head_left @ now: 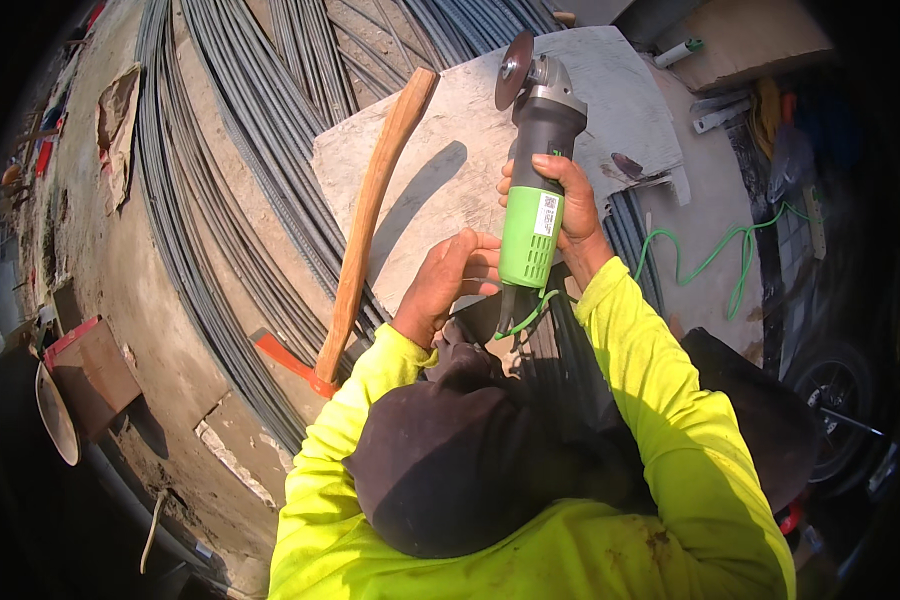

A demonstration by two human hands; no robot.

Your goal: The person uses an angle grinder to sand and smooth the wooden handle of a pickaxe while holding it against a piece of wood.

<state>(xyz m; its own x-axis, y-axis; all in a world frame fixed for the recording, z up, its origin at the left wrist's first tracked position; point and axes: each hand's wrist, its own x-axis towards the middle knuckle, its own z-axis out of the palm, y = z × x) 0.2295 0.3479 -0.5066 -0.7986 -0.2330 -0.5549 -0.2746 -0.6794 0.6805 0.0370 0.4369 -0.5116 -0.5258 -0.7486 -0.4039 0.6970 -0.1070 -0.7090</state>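
Your right hand (570, 205) is wrapped tight around the grinder (535, 170), with your fingers curled over its green and grey body. The grinder points away from you, and its round disc (514, 68) sits at the far end, up over the flat grey board (450, 170). Your left hand (448, 280) is close to the back end of the grinder, just beside the green part. Its fingers are bent in, and they seem to be touching the spot where the green cord (710, 262) comes out, but you cannot tell if they are pinching it. The cord runs off to your right in loops on the ground. A long wooden handle (370, 210) lies on the board to the left of your hands, and its low end meets an orange piece (288, 362). Under the board, many long steel bars (220, 200) lie side by side. Your sleeves (660, 400) are bright yellow.
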